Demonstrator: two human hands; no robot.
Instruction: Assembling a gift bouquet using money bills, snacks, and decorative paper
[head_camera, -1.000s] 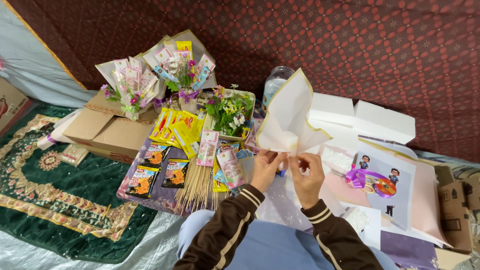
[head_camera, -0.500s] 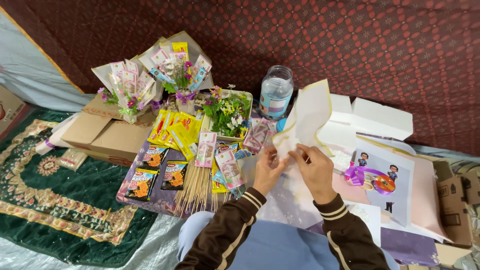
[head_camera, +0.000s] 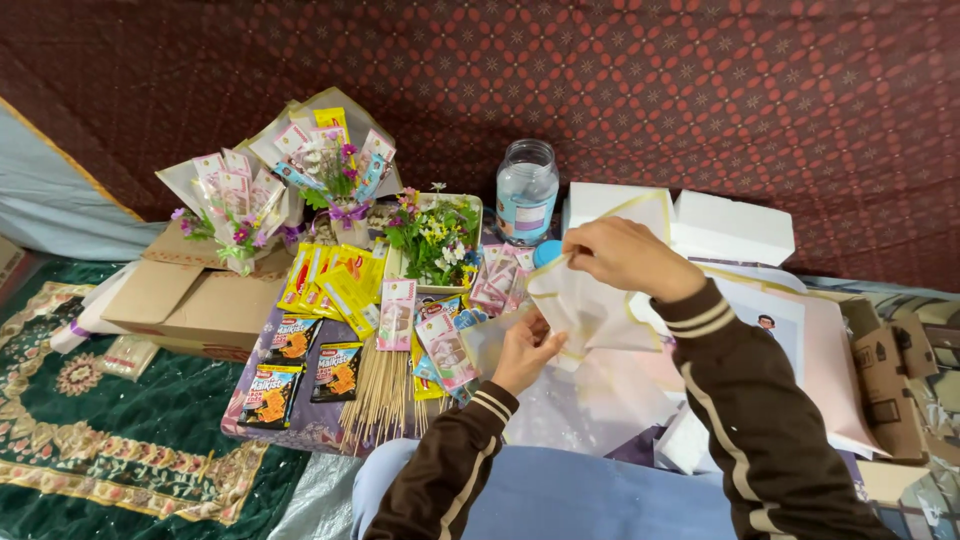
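Two hands at work, head view, both in brown sleeves with cream stripes.

Left hand (head_camera: 522, 350): closed on the lower edge of a translucent white wrapping sheet (head_camera: 590, 310) with a pale yellow border, fingers curled under it.

Right hand (head_camera: 625, 257): higher up, pinching the upper edge of the same sheet, knuckles toward the camera. The sheet hangs creased between the two hands, in front of the person's blue lap and above a spread of further pale sheets (head_camera: 600, 400).

Items behind and left of the hands:
- clear plastic jar (head_camera: 527, 190), upright, its blue lid (head_camera: 546, 253) lying just beside it
- shallow tray of small artificial flowers (head_camera: 437, 238)
- two finished bouquets (head_camera: 290, 180) of wrapped snack sachets and purple flowers, leaning on a flattened cardboard box (head_camera: 190, 300)
- row of yellow sachets (head_camera: 330, 278)
- dark snack packets (head_camera: 295, 365) laid flat
- bundle of wooden skewers (head_camera: 385, 390), some bearing pink sachets (head_camera: 398, 313)

Right of the hands: white boxes (head_camera: 730, 228), a printed pink sheet (head_camera: 800, 340), brown carton (head_camera: 890, 380).

Floor, lower left: green patterned rug (head_camera: 110, 420). Backdrop: dark red patterned cloth (head_camera: 600, 80).
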